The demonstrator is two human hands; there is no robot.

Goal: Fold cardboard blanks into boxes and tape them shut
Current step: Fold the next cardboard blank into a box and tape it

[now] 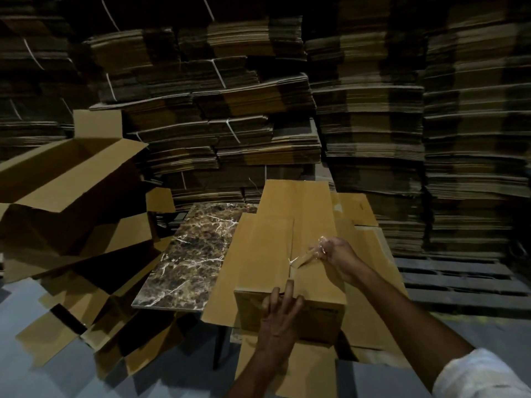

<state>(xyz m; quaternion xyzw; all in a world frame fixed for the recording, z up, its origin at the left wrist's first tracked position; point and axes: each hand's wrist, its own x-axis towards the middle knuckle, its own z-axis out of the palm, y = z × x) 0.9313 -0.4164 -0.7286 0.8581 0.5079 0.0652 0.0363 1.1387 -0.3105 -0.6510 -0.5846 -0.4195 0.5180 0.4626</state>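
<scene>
Tall stacks of flat brown cardboard blanks (pixel 258 116) rose beyond the fingers. On the dark marbled table (pixel 195 254), the brown cardboard box (pixel 267 254) lay under both hands. The left hand (pixel 280 314) pressed straight fingers (pixel 288 288) on the box's near edge at the seam. The right hand (pixel 339 252) pinched a clear tape strip (pixel 304 258) leading down to that seam.

blurred: tape (pixel 305 258) pinched in right hand (pixel 340 254); unreadable: dark print (pixel 320 310) on near face of box (pixel 264 254); cut off: open carton (pixel 71 173), by picture's left edge
</scene>
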